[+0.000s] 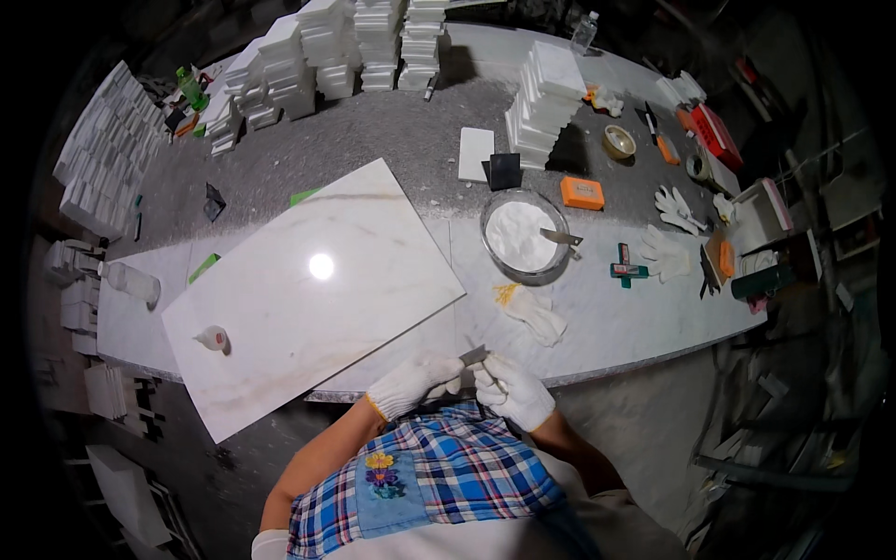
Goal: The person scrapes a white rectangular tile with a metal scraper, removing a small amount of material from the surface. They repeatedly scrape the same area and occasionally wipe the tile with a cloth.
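Both my hands are in white knit gloves, close together at the near edge of the bench (607, 341), fingers curled in. There's a small dark flat blade (474, 355) right between them, just above my apron (467, 457). My left hand (415, 384) has its fingertips narrowed on one end of it; my right hand (512, 390) is up against it too, but I honestly can't tell if that one's gripping or just touching.

To my left there's a big white marble slab (322, 313) lying at an angle, one corner hanging past the bench edge, with a little squeeze bottle (215, 338) sitting on top. Just beyond my hands is a loose glove (534, 317), then a round bowl (511, 274) of white powder (516, 231) with a metal scraper (560, 237) over its right rim. Orange box (582, 193) behind that, plus a stepped stack of white tiles (558, 73) farther back.
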Action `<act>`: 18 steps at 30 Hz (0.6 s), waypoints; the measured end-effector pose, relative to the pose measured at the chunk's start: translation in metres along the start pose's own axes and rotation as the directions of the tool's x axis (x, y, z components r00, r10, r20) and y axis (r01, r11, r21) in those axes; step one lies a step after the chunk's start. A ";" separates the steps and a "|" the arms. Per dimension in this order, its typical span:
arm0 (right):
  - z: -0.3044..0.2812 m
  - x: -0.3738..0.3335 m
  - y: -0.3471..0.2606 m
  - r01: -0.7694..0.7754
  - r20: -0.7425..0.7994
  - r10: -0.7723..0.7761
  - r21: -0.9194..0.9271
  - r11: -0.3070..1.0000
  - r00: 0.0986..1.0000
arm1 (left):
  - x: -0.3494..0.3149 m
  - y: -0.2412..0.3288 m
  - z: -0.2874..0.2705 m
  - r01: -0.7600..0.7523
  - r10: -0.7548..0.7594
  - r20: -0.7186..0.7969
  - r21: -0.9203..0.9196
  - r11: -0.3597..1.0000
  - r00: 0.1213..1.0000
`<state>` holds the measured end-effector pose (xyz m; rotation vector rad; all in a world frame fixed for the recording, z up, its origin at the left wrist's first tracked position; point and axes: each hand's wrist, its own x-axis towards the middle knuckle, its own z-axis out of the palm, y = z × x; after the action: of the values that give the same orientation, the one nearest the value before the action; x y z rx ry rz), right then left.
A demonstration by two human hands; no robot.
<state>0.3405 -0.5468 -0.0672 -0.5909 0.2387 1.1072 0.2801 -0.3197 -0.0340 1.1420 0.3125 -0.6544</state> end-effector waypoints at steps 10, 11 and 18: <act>0.030 0.017 0.006 0.149 0.759 -0.382 -0.525 -0.838 0.526 | -0.008 0.008 0.009 -0.007 0.111 -0.311 0.317 0.948 0.944; 0.036 0.016 0.011 0.122 0.720 -0.408 -0.560 -0.820 0.562 | -0.008 0.006 0.007 -0.016 0.120 -0.310 0.317 0.948 0.943; 0.003 0.032 -0.006 0.099 0.690 -0.427 -0.584 -0.806 0.585 | -0.017 -0.002 0.000 0.002 0.092 -0.241 0.361 0.932 0.966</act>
<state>0.3600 -0.5230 -0.0776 -2.3603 -1.2280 -0.3805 0.2658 -0.3149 -0.0265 1.5875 0.3936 -0.5355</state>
